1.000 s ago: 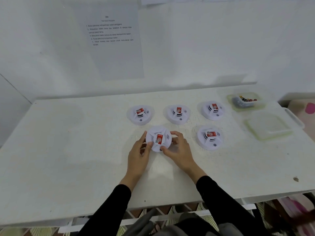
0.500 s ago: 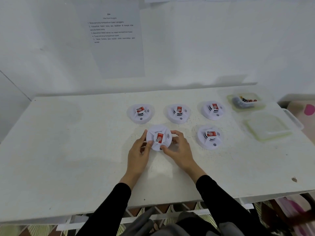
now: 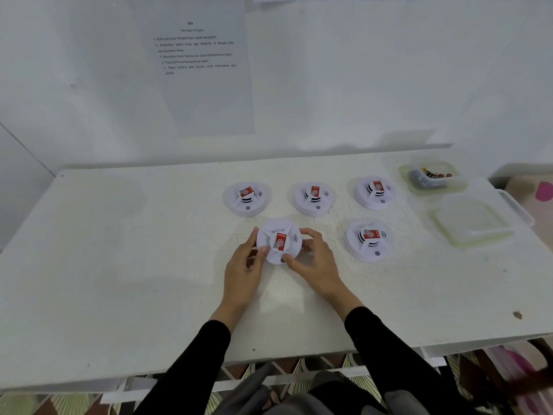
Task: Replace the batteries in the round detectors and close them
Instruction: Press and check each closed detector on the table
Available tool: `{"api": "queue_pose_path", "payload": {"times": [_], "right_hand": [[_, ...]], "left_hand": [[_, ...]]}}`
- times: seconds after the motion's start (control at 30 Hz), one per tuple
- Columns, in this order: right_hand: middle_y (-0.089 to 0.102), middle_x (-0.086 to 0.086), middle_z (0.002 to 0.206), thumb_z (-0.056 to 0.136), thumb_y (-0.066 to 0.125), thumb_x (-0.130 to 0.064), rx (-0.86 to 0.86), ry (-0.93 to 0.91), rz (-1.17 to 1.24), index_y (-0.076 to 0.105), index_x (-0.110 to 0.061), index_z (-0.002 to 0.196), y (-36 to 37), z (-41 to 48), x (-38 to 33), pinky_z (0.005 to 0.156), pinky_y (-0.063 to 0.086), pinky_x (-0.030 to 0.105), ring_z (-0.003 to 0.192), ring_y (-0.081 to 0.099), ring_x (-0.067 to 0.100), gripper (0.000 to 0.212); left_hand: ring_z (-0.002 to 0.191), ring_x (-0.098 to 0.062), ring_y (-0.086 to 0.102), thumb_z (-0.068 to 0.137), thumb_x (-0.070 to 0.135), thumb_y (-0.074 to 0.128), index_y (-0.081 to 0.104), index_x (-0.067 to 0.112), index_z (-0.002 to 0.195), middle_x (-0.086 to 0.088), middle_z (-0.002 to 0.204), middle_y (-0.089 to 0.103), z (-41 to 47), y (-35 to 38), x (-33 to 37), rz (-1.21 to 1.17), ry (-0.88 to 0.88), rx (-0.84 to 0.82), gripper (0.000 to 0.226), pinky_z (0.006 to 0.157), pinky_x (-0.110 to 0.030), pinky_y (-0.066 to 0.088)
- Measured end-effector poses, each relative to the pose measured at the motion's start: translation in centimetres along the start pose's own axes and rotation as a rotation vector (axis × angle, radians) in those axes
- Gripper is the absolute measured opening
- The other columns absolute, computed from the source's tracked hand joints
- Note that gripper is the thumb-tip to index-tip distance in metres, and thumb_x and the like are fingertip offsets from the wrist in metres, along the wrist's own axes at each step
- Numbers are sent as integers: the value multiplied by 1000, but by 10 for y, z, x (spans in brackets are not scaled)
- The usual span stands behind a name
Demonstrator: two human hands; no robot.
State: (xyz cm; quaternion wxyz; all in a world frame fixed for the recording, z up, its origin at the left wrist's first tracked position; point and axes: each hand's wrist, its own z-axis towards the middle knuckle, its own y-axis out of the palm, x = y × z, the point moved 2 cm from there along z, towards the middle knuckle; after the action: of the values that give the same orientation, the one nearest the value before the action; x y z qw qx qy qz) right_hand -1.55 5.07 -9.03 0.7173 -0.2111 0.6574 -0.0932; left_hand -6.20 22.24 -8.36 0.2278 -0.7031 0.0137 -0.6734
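From the head camera, the only view there is: the front-left detector [image 3: 279, 241] sits near the middle of the bench [image 3: 119, 265], caught between both hands. The left hand [image 3: 242, 271] curls round its left rim with the thumb up on the face. The right hand [image 3: 314, 262] wraps the right rim, thumb at the near edge. So both hands are holding that one unit. I can't tell if it's lifted off the bench or just resting.

My guess is this is the twist-open step. If so, keep the fingers on the rim and not on the red label. One hand should brace while the other turns, flat and even, so the tabs don't jam.

The other four detectors [image 3: 313, 198] are close behind and to the right, so mind the knuckles. The tub of batteries [image 3: 431, 176] is at the far right corner with its lid [image 3: 472, 224] just in front, a fair reach away. I'd put the cover down nearby once it pops.
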Motion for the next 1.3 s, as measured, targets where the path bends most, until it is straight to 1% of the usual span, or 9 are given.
{"api": "queue_pose_path", "payload": {"times": [0.13, 0.23, 0.43, 0.53, 0.67, 0.9, 1.0, 1.13, 1.3], "right_hand": [[67, -12, 106, 79, 58, -57, -42, 21, 4, 39, -48, 119, -4, -2, 3, 96, 45, 45, 105, 58, 13, 45], [68, -11, 105, 87, 48, -46, -17, 14, 0, 39, -47, 120, -4, -3, 4, 97, 42, 47, 105, 56, 14, 34], [69, -13, 104, 91, 49, -38, -18, 22, 4, 42, -42, 122, -5, -4, 4, 98, 42, 46, 107, 56, 13, 33], [69, -14, 104, 89, 48, -41, -15, 25, 4, 41, -45, 121, -5, -4, 4, 97, 43, 45, 106, 57, 13, 33], [69, -13, 104, 87, 48, -44, -12, 28, 9, 41, -46, 120, -4, -4, 4, 97, 44, 46, 106, 58, 13, 33], [69, -12, 104, 87, 49, -42, -1, 21, 7, 39, -54, 116, -5, -5, 2, 97, 44, 47, 105, 59, 13, 32], [70, -13, 104, 88, 49, -43, 5, 11, 8, 40, -50, 118, -6, -6, 1, 96, 44, 48, 105, 60, 14, 33], [70, -13, 102, 88, 49, -41, 10, 1, 2, 39, -55, 116, -5, -7, 0, 96, 45, 47, 104, 61, 13, 33], [70, -13, 102, 88, 50, -40, 12, 5, 4, 42, -45, 120, -6, -7, 1, 95, 45, 48, 104, 60, 13, 33]], "left_hand": [[107, 4, 58, 100, 34, 54, 46, 33, 145, 17, 118, 62, 0, 0, 0, 13, 2, -4, 46, 80, -2, 43], [106, 4, 57, 101, 33, 53, 45, 30, 146, 16, 119, 62, 0, 1, 0, 32, 7, -7, 46, 81, -1, 42], [102, 10, 55, 101, 29, 54, 46, 26, 145, 18, 118, 59, -2, 1, 3, 25, 5, -2, 45, 81, 2, 40], [103, 11, 56, 100, 30, 55, 47, 26, 145, 19, 119, 59, -2, 1, 2, 17, -1, 0, 45, 81, 2, 41], [106, 9, 57, 99, 33, 55, 47, 29, 145, 16, 125, 61, 0, 1, -1, 6, -10, -3, 47, 82, 0, 42], [118, -5, 58, 99, 35, 54, 48, 27, 146, 9, 138, 60, 0, 1, -3, 10, 5, -5, 48, 86, -2, 43], [116, -4, 59, 99, 34, 54, 49, 26, 146, 9, 136, 61, 1, 0, -2, 3, 11, 0, 47, 85, -1, 43], [113, -2, 59, 100, 33, 55, 48, 26, 146, 9, 135, 61, 0, 1, -2, 6, 11, -2, 47, 84, 0, 42], [108, 9, 57, 100, 33, 55, 49, 27, 146, 11, 131, 62, 0, 1, -2, 6, 5, 0, 47, 83, -1, 43]]}}
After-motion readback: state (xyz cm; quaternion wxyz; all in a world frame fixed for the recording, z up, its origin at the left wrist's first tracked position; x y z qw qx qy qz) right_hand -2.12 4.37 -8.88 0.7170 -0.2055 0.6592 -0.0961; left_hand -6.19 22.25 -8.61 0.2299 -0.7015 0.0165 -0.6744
